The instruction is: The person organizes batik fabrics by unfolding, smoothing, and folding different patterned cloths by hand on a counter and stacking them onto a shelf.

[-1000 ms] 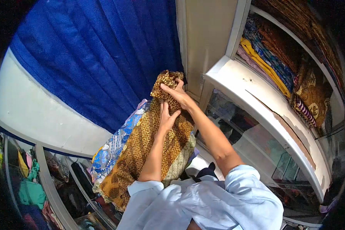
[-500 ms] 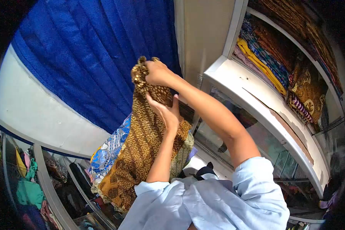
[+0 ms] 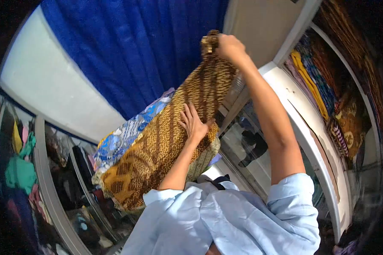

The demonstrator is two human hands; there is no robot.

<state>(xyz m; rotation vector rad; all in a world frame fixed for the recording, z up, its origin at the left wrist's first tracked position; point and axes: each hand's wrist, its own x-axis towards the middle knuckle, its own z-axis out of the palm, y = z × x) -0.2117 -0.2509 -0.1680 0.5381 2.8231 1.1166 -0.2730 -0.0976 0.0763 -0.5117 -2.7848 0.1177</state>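
A brown and gold patterned batik cloth [image 3: 166, 131] stretches diagonally across the middle of the head view. Its upper end is bunched up in my right hand [image 3: 230, 49], whose fingers are wrapped round the gathered fabric. My left hand [image 3: 194, 125] lies on the cloth lower down, fingers spread against it. Beneath and beside the brown cloth lies a blue and white patterned cloth [image 3: 127, 127]. A greenish cloth [image 3: 203, 161] shows at the near edge under the brown one.
A blue curtain [image 3: 127, 46] hangs ahead, above a white surface [image 3: 47, 72]. Glass cases with clothes stand at left, including a green garment [image 3: 21, 172]. On the right, a white ledge [image 3: 304, 123] runs below shelves of folded cloths, one yellow [image 3: 304, 76].
My right hand has moved up and right, drawing the cloth's bunched end along and stretching it. My left hand has gone from cupping near the bunch to lying flat on the cloth.
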